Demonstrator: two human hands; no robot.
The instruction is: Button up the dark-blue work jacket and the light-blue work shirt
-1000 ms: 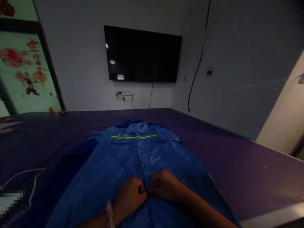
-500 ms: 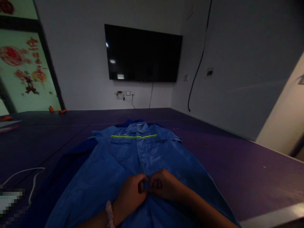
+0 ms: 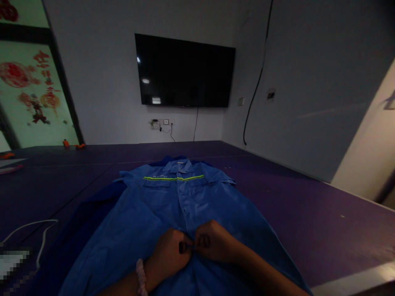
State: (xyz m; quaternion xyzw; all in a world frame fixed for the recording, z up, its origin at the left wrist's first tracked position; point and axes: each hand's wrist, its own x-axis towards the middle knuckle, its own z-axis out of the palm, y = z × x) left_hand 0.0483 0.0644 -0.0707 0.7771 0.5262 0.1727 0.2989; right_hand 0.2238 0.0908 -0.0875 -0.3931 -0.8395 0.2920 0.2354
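A blue short-sleeved work shirt (image 3: 163, 205) lies spread face up, its collar pointing away from me. A yellow-green stripe crosses its chest, and buttons run down the front placket. Low on that placket, my left hand (image 3: 173, 251) pinches the shirt's front edge between thumb and fingers. My right hand (image 3: 214, 241) pinches the cloth right beside it, the fingertips of both hands meeting. Whether a button sits between the fingertips is hidden. The left wrist wears a pink scrunchie (image 3: 141, 276).
A darker blue garment (image 3: 89, 209) shows from under the shirt on the left. All rests on a purple surface (image 3: 277, 197). A white cable (image 3: 33, 223) lies at the left. Farther off are a wall-mounted television (image 3: 185, 72) and small orange objects (image 3: 79, 146).
My left fingers have closed in tighter and the fingertips of both hands have come together at the placket. The shirt stays where it was.
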